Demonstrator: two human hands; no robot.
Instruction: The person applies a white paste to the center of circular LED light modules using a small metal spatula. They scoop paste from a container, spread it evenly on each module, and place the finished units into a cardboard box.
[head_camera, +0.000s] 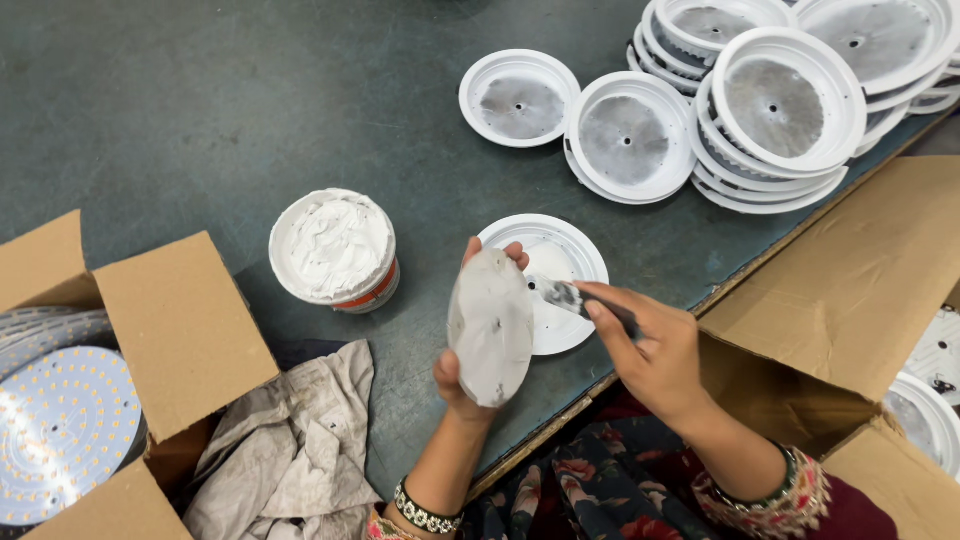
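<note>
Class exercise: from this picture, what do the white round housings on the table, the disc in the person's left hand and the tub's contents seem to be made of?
White round housings: probably matte white moulded plastic rims around dull grey metal centres, each with a middle hole.
Disc in the left hand: likely a thin metal plate, smeared grey-white.
Tub contents: thick white paste, its surface swirled.
The right hand holds a paste-coated brush.

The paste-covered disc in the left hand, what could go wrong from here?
1. The disc is held only by its edges in the left hand, its face smeared with paste; it might slip.
2. The brush in the right hand hovers over the white housing; paste could drip there.
3. The open paste tub stands close to the rag and could be knocked.
</note>
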